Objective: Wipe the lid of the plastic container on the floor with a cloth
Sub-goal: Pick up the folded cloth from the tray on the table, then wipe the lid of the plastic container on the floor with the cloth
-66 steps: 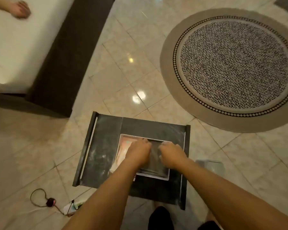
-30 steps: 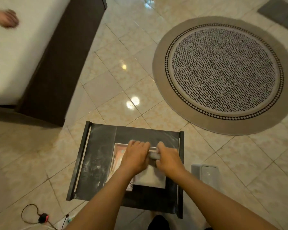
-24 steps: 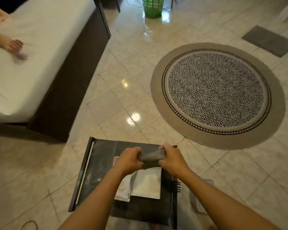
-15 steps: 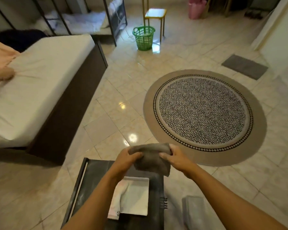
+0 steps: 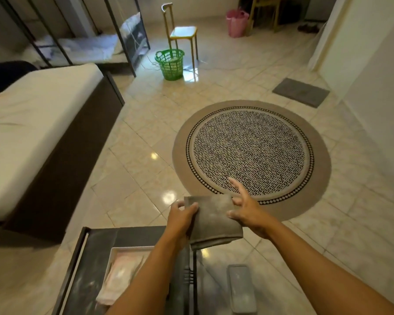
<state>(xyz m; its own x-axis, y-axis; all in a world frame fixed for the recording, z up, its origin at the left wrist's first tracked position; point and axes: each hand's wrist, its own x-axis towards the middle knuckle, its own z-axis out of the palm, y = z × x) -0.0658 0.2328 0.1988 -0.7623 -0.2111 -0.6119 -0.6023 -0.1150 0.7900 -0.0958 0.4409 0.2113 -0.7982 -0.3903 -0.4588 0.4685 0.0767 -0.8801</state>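
A folded grey cloth [image 5: 214, 221] hangs in the air in front of me, above the floor. My left hand [image 5: 182, 215] pinches its left edge. My right hand [image 5: 246, 208] is at the cloth's right edge with fingers spread, thumb resting against the fabric and index finger pointing away. Below my left forearm, the dark dusty plastic lid [image 5: 93, 255] lies flat on the tiled floor. A white shallow box [image 5: 132, 248] with something pink [image 5: 121, 276] in it rests on the lid, partly hidden by my arm.
A small grey rectangular object [image 5: 240, 287] lies on the floor right of the lid. A round patterned rug [image 5: 250, 153] is ahead, a bed [image 5: 32, 123] at the left. Farther off stand a green basket [image 5: 170, 63], a chair [image 5: 182, 32] and a grey mat [image 5: 300, 92].
Both hands lifted the cloth off the lid and raised it as my view tilted up. My right hand has now spread its fingers; before, it gripped the cloth.
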